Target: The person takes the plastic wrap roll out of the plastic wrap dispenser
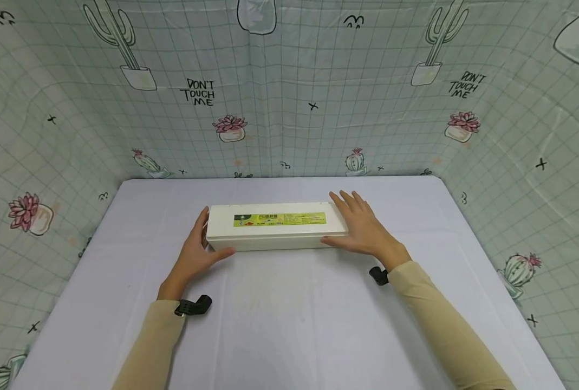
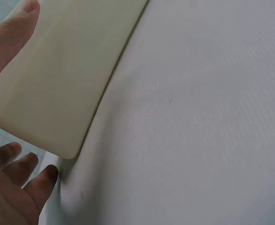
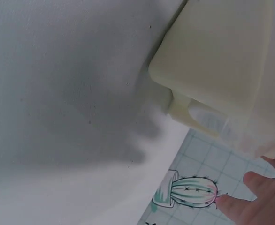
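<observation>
A long white cling film box (image 1: pixel 279 241) with a yellow-green label (image 1: pixel 279 219) on its lid lies crosswise on the table. At its left end is my left hand (image 1: pixel 195 257), thumb along the front and the other fingers around the end. In the left wrist view those fingers (image 2: pixel 22 171) stand apart from the box's corner. My right hand (image 1: pixel 365 232) is at the right end, fingers spread toward the back and thumb against the front. The right wrist view shows an opening in the box's end (image 3: pixel 205 117), with some fingertips (image 3: pixel 233 206) away from it.
White cloth covers the table (image 1: pixel 289 319). Beyond its back and side edges hangs a pale green gridded curtain (image 1: pixel 279 97) printed with cacti. A black wrist device (image 1: pixel 194 305) is on the left wrist, another black device (image 1: pixel 379 275) on the right.
</observation>
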Demonstrator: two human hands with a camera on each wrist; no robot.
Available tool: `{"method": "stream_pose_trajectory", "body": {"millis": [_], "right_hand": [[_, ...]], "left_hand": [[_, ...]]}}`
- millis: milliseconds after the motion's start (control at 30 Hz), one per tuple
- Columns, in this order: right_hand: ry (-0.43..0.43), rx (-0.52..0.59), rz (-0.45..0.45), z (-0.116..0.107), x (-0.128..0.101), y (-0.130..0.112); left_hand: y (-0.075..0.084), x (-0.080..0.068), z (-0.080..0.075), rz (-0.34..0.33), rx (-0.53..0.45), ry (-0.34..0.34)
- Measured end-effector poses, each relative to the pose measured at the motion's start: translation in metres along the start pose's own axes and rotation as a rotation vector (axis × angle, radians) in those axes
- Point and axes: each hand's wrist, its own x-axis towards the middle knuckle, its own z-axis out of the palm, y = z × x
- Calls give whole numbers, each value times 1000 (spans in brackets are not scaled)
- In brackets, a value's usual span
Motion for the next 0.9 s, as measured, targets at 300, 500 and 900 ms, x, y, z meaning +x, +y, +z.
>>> {"method": "stream_pose_trajectory", "body": {"millis": [300,500,900], "right_hand": [[10,-7,-27,5,7,-7],[13,-17,-36,8,11,-9],[10,-29,-26,9,15,-9]], "left_hand": [[-4,4,6,-33,-14,15],[-5,7,9,-29,28,31],[-9,14,8,-30,3,22]]}}
